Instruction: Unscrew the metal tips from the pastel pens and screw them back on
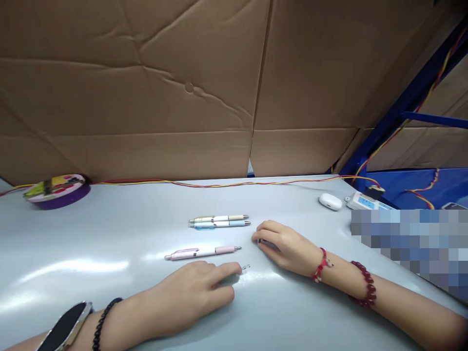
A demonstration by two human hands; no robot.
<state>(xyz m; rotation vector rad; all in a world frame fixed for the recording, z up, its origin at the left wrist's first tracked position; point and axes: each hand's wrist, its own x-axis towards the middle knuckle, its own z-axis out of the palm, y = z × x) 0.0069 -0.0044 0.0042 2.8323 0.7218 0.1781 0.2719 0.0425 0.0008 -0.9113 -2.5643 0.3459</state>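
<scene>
The pink pen (204, 252) lies on the bench (292, 312) apart from 2 paired pens (221, 224), perhaps for easy reach by the left hand (190, 295), its grip unclear, while the right hand (288, 246) pinches a small piece (259, 240).

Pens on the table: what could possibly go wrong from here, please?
The small shiny piece at a fingertip of the left hand could slip away on the glossy table. The pink pen lies close to that hand and might get nudged. The right hand, near the blue pen, could knock it askew.
</scene>
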